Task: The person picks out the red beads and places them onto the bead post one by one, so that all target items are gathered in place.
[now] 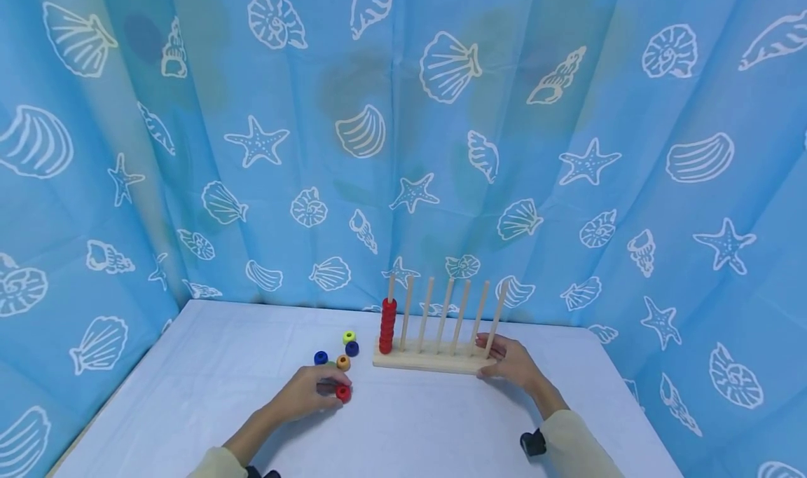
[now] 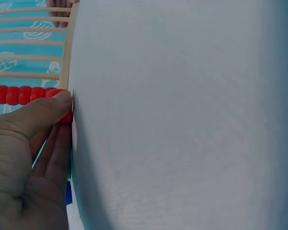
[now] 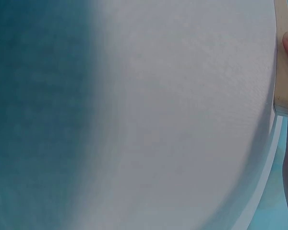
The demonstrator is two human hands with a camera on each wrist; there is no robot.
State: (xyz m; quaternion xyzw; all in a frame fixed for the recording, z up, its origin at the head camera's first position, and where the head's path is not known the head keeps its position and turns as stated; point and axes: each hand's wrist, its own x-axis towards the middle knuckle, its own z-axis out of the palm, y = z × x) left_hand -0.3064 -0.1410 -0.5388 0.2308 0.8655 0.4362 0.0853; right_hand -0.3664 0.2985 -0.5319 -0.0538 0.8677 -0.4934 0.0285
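Note:
On the table stands a wooden bead rack with a flat base (image 1: 429, 362) and a row of upright pegs. Red beads (image 1: 387, 327) are stacked on its leftmost peg; the other pegs carry none. My left hand (image 1: 307, 394) pinches a single red bead (image 1: 343, 393) between thumb and fingers, low over the table to the left of the rack. In the left wrist view the thumb partly covers this bead (image 2: 66, 118). With thumb and fingers on opposite sides, my right hand (image 1: 513, 362) holds the base's right end, seen also in the right wrist view as a wooden end (image 3: 282, 72).
Behind the left hand lie loose beads: a yellow-green bead (image 1: 349, 336), a dark blue bead (image 1: 352, 349), a blue bead (image 1: 321, 357) and an orange bead (image 1: 343, 362). A green one is partly hidden. A blue shell-patterned curtain (image 1: 416, 148) hangs behind the white-covered table (image 1: 429, 429).

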